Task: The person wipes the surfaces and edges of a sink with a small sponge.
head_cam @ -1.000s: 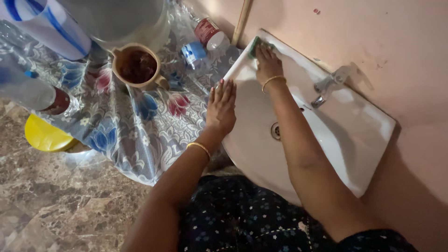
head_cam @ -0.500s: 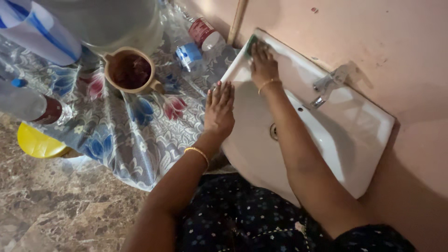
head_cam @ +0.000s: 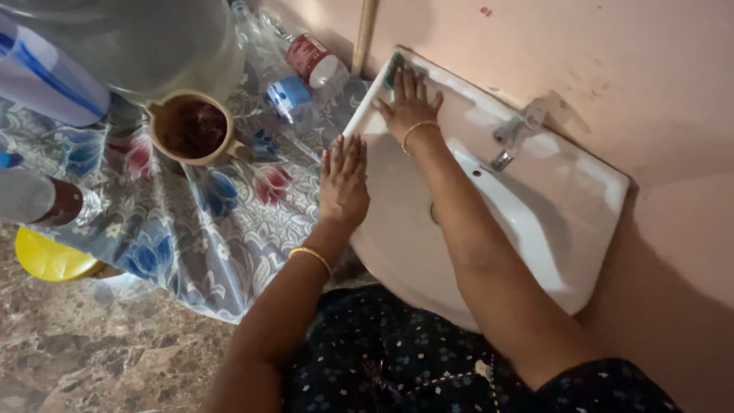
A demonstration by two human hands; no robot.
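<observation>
A white wall-mounted sink [head_cam: 566,199] hangs against a pink wall. My right hand [head_cam: 411,103] presses a green scrub sponge [head_cam: 394,69] flat onto the sink's far left corner, fingers spread over it. My left hand [head_cam: 342,183] lies flat, fingers together, on the sink's left rim beside the cloth-covered table. Both wrists carry gold bangles. A metal tap [head_cam: 514,138] stands on the sink's back ledge.
A floral plastic cloth [head_cam: 191,222] covers the table at left. On it stand a brown mug [head_cam: 191,130], a large clear water jug [head_cam: 145,46] and plastic bottles [head_cam: 294,76]. A yellow round object [head_cam: 46,256] lies below on the marbled floor [head_cam: 92,352]. A wooden stick [head_cam: 363,30] leans on the wall.
My right hand has spread its fingers over the sponge at the sink's corner. The view has drifted, so everything sits a little further left. The left hand stays on the rim.
</observation>
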